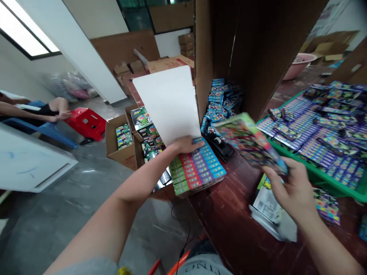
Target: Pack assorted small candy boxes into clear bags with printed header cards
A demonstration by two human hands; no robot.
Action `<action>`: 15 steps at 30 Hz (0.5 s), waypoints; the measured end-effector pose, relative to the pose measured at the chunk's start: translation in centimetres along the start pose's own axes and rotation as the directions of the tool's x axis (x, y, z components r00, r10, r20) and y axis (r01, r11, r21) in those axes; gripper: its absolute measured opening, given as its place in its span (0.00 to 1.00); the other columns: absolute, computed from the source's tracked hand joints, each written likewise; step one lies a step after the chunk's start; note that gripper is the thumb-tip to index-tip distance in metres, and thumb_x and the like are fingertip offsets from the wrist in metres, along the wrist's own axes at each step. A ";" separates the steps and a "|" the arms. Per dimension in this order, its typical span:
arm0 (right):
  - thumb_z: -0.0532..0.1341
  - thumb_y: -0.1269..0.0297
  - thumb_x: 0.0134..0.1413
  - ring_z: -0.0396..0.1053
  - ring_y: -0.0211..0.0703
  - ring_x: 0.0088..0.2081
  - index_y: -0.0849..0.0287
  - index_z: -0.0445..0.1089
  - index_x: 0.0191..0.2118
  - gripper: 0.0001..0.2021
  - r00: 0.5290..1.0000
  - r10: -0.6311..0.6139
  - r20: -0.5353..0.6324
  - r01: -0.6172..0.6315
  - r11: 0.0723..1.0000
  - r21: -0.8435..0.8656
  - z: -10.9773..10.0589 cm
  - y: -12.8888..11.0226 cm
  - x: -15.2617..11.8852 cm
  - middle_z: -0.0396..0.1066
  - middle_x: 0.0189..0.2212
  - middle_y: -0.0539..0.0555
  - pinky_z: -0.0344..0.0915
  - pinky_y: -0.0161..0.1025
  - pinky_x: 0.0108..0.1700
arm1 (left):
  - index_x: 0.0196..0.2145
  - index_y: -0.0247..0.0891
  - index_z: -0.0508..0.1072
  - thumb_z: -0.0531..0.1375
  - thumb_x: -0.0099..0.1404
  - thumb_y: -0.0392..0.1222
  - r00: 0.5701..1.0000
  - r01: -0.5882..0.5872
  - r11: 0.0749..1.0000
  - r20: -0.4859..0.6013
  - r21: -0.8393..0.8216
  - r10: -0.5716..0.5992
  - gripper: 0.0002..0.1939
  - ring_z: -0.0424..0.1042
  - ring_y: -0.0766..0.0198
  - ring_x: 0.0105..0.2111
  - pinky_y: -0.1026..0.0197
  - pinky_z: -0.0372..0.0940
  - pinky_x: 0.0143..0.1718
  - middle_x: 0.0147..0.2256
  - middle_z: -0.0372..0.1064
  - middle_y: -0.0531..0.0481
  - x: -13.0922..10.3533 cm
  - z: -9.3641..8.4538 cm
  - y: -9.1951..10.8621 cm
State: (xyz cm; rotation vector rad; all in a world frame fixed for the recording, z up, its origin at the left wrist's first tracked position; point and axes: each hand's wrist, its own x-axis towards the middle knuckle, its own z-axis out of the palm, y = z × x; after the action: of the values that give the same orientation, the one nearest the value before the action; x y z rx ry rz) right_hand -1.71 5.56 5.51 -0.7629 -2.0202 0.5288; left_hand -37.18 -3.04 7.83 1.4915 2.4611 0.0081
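Observation:
My left hand [187, 145] lies with fingers spread on the rows of small green, red, purple and blue packs [197, 168] in an open box. The box's white lid [172, 103] stands up behind that hand. My right hand [289, 183] is closed on the edge of a colourful printed packet [249, 141], which is tilted and slightly blurred above the dark red table [229, 214]. Below the right hand, a silvery package [269, 206] rests on the table. A black tool-like object [219, 147] sits just right of the open box.
A green crate [312, 164] of purple packs is at the right. Blue packs [219, 99] fill a tall cardboard box [205, 49] behind. Cartons [122, 152] of printed boxes stand left. A seated person's hand [63, 115] is near a red plastic stool [88, 124].

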 end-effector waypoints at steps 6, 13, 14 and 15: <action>0.57 0.70 0.67 0.70 0.50 0.47 0.48 0.64 0.64 0.22 0.775 -0.557 0.298 0.619 0.763 -0.185 7.3 -2.8 8.6 0.75 0.50 0.55 0.69 0.45 0.47 | 0.55 0.29 0.71 0.45 0.76 0.54 0.951 0.058 0.998 -0.305 0.028 -0.046 0.27 0.65 0.38 0.59 0.41 0.60 0.57 0.57 0.68 0.28 -5.0 3.0 2.8; 0.55 0.70 0.68 0.67 0.52 0.50 0.45 0.65 0.64 0.23 0.584 -0.627 0.516 0.779 0.612 -0.137 11.1 -4.5 12.6 0.71 0.54 0.55 0.67 0.43 0.45 | 0.60 0.29 0.68 0.53 0.75 0.50 0.878 -0.141 0.990 -0.463 -0.014 0.119 0.25 0.60 0.47 0.64 0.47 0.55 0.67 0.62 0.65 0.35 -9.8 5.6 1.2; 0.55 0.69 0.68 0.67 0.52 0.51 0.45 0.65 0.64 0.22 0.572 -0.617 0.540 0.775 0.622 -0.111 11.8 -4.8 12.9 0.71 0.55 0.55 0.67 0.43 0.45 | 0.59 0.30 0.69 0.54 0.74 0.49 0.860 -0.195 0.980 -0.489 -0.049 0.146 0.23 0.62 0.49 0.64 0.47 0.56 0.67 0.61 0.66 0.36 -10.2 5.9 1.1; 0.55 0.68 0.68 0.68 0.51 0.50 0.44 0.65 0.64 0.22 0.564 -0.603 0.564 0.765 0.638 -0.083 12.6 -5.1 13.1 0.71 0.55 0.55 0.67 0.43 0.45 | 0.57 0.32 0.71 0.55 0.74 0.48 0.836 -0.242 0.965 -0.526 -0.098 0.156 0.20 0.65 0.51 0.62 0.49 0.59 0.66 0.59 0.68 0.38 -10.7 6.2 1.0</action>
State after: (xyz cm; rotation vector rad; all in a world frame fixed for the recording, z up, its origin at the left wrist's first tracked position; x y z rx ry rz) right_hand -19.50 10.01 9.89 0.0976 -2.7045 -0.1193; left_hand -30.22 -12.66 4.34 1.8532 2.5829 0.7232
